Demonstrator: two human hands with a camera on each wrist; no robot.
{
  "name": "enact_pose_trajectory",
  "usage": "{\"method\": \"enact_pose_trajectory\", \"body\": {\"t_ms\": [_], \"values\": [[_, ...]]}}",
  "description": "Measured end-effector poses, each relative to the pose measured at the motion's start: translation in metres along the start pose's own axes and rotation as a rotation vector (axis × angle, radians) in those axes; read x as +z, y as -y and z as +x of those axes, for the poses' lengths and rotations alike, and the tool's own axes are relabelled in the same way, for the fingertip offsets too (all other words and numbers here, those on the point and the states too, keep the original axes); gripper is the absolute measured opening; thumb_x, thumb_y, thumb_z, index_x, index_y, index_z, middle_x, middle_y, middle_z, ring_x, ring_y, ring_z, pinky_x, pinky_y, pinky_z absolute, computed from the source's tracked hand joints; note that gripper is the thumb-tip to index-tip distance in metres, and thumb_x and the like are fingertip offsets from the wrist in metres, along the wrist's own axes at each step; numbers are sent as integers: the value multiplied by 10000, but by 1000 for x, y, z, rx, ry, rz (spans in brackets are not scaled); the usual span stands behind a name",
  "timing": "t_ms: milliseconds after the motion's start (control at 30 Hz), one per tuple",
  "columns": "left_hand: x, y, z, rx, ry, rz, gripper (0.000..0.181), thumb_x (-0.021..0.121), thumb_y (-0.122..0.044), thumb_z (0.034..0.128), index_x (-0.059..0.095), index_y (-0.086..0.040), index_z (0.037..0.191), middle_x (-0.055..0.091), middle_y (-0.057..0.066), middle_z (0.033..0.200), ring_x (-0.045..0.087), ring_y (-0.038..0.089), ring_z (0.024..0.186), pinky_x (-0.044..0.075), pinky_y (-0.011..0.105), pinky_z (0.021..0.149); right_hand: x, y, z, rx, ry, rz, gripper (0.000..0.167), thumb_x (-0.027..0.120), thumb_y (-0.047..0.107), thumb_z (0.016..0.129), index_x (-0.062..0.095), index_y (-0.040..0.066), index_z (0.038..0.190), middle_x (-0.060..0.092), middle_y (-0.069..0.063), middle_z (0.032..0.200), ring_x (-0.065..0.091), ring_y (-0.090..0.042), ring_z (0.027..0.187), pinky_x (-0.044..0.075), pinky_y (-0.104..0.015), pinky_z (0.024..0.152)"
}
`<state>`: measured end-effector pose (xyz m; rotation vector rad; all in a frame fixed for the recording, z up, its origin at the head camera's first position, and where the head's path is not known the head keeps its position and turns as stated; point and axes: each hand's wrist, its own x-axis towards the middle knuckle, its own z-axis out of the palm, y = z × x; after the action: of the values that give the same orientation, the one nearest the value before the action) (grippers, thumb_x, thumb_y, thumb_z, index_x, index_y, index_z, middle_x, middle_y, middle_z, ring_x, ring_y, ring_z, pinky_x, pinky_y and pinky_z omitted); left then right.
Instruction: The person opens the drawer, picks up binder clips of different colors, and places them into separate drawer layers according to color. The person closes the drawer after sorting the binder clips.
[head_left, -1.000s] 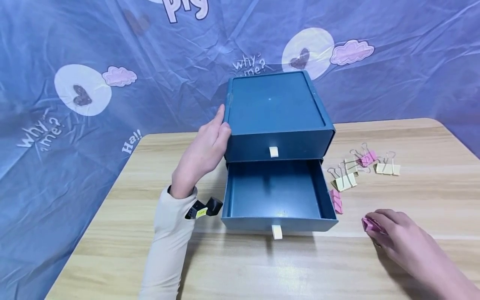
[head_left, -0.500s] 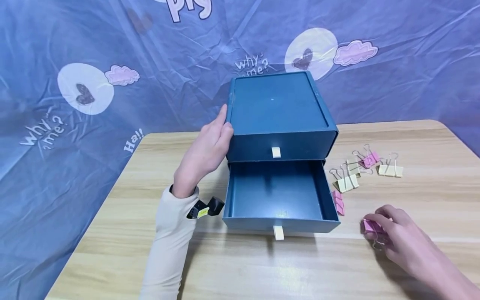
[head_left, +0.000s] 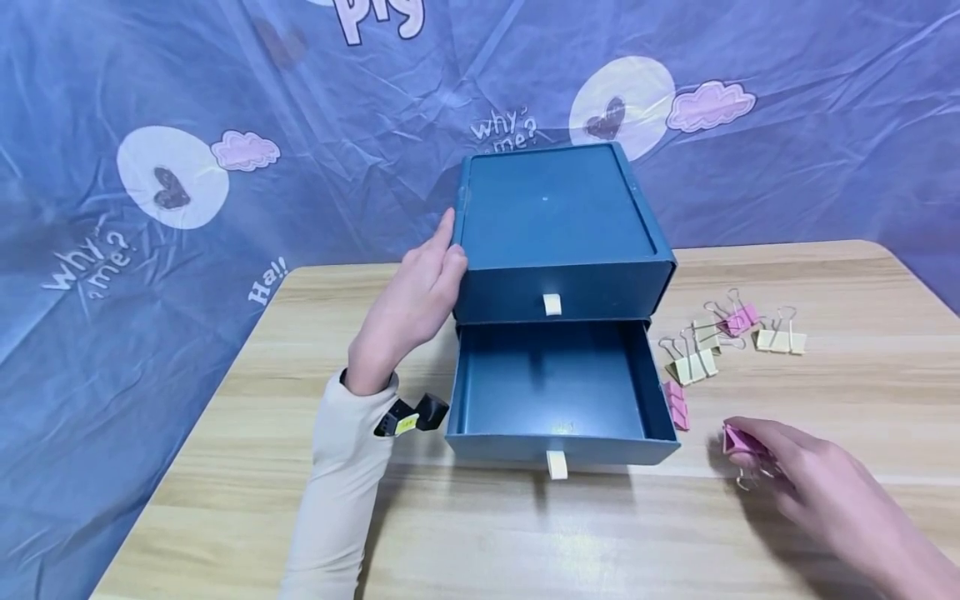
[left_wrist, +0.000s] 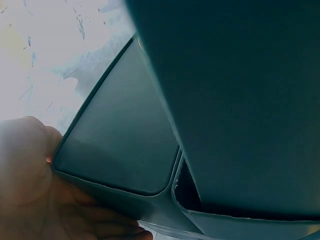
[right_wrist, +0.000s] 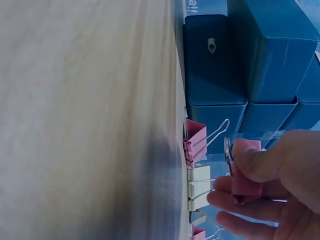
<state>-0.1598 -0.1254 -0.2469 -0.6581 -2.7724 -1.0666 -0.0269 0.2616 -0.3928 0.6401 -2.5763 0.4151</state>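
A blue two-tier drawer box (head_left: 562,208) stands on the table, its lower drawer (head_left: 551,379) pulled out with nothing inside, its upper drawer (head_left: 502,296) pushed in. My left hand (head_left: 412,296) rests against the box's left side with fingers extended; in the left wrist view the palm lies along that wall. Right of the drawer, my right hand (head_left: 817,479) pinches a pink binder clip (right_wrist: 247,172) between thumb and fingers, just above the tabletop. Its wire handles hang down in the head view. Another pink binder clip (head_left: 677,406) lies beside the drawer's right wall.
To the right of the box lie cream binder clips (head_left: 693,367) and a pink binder clip (head_left: 741,318), some close together with their wire handles up. A blue printed cloth (head_left: 337,150) hangs behind the wooden table (head_left: 247,467).
The pink binder clip has turned within my right hand's fingers, its handles now pointing down. The left hand and the drawer box stay put; the head view has shifted slightly.
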Motion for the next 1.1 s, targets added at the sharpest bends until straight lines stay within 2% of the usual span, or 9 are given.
{"method": "enact_pose_trajectory", "body": {"t_ms": [33, 133, 200, 267, 400, 500, 833, 1000, 1100], "values": [[0, 0, 0, 0, -1, -1, 611, 231, -238, 991, 96, 2, 1536, 247, -23, 600, 299, 226, 622, 336, 314, 916, 0, 0, 0, -6, -8, -2, 639, 294, 569, 951, 663, 57, 1053, 707, -55, 922, 676, -291, 745, 525, -319, 669], [0, 0, 0, 2, -3, -3, 609, 233, -233, 991, 101, 6, 1535, 249, -21, 600, 316, 238, 629, 337, 315, 917, -2, -1, -1, -18, -21, 1, 435, 447, 431, 1004, 661, 59, 1079, 710, -55, 939, 675, -280, 750, 491, -132, 731], [0, 0, 0, 0, -3, -3, 608, 234, -235, 992, 101, 4, 1535, 251, -22, 602, 324, 239, 656, 334, 317, 917, -4, -2, 0, -17, -22, -2, 241, 666, 191, 890, 656, 69, 1097, 708, -52, 948, 672, -271, 752, 424, -40, 764], [0, 0, -1, 0, -2, -1, 609, 233, -234, 992, 96, 3, 1536, 250, -21, 601, 340, 238, 671, 333, 317, 917, -5, -2, 1, -31, -27, 7, 317, 654, 104, 807, 652, 71, 1122, 706, -55, 963, 673, -263, 761, 397, -19, 790], [0, 0, -1, 3, -2, -5, 608, 234, -233, 993, 93, 4, 1535, 251, -21, 597, 314, 228, 628, 337, 316, 918, -6, 0, 4, -53, -59, 15, 482, 405, 464, 981, 656, 77, 1121, 704, -39, 948, 671, -214, 755, 403, -24, 781], [0, 0, -1, 6, -3, -13, 607, 235, -230, 992, 94, 0, 1536, 250, -23, 591, 283, 224, 596, 337, 316, 920, -7, 3, 8, -62, -78, 14, 702, 220, 602, 950, 661, 79, 1105, 700, -17, 921, 666, -181, 735, 419, -32, 754], [0, 1, -1, 8, 3, -11, 607, 224, -251, 1002, 80, -5, 1538, 257, -24, 600, 403, 202, 717, 334, 315, 946, -15, 10, 16, -85, -115, 48, 671, 264, 585, 961, 664, 66, 1108, 679, -14, 949, 486, 157, 978, 318, 17, 868], [1, 1, 0, 3, 3, -9, 605, 226, -250, 1003, 84, -3, 1537, 253, -24, 609, 415, 198, 764, 333, 313, 940, -22, 18, 23, -102, -108, 58, 668, 265, 578, 978, 654, 57, 1130, 660, -8, 976, 454, 154, 1021, 296, 12, 914], [1, 2, 0, 3, 5, -14, 605, 227, -245, 1001, 82, -4, 1537, 245, -26, 599, 295, 207, 594, 338, 311, 916, -27, 25, 29, -145, -133, 69, 658, 277, 548, 1003, 648, 20, 1128, 656, -50, 974, 412, 129, 1186, 253, -32, 1007]]}}
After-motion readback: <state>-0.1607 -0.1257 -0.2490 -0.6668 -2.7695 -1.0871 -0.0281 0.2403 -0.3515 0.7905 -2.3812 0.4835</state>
